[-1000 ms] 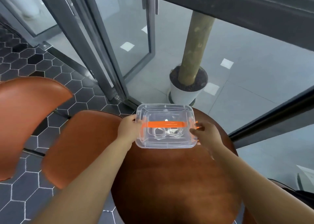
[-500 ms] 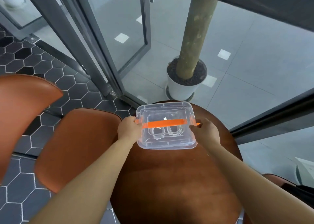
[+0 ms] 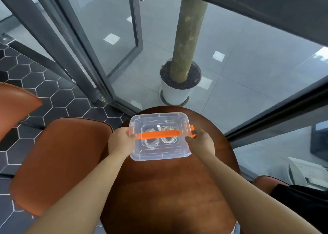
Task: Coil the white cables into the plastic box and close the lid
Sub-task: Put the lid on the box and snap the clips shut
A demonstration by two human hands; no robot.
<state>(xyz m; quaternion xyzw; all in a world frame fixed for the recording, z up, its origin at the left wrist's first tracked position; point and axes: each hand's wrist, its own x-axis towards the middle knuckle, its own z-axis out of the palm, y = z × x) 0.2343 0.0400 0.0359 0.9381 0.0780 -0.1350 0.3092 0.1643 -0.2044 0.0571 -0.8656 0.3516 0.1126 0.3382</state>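
Note:
A clear plastic box (image 3: 159,155) stands on the far part of a round brown table (image 3: 168,189), its transparent lid (image 3: 156,118) on top. An orange handle (image 3: 159,134) lies across the lid. Two coils of white cable (image 3: 167,137) show through the lid inside the box. My left hand (image 3: 120,141) grips the orange latch at the box's left end. My right hand (image 3: 200,142) grips the orange latch (image 3: 192,128) at the right end.
An orange-brown chair seat (image 3: 58,162) is left of the table and another chair back (image 3: 16,105) is at the far left. Behind the table stands a white pot (image 3: 175,91) with a thick trunk, outside a glass wall and door frame (image 3: 99,73).
The view has tilted and drawn closer. Both hands have stayed at the box's ends, and the right hand has closed in on the right latch.

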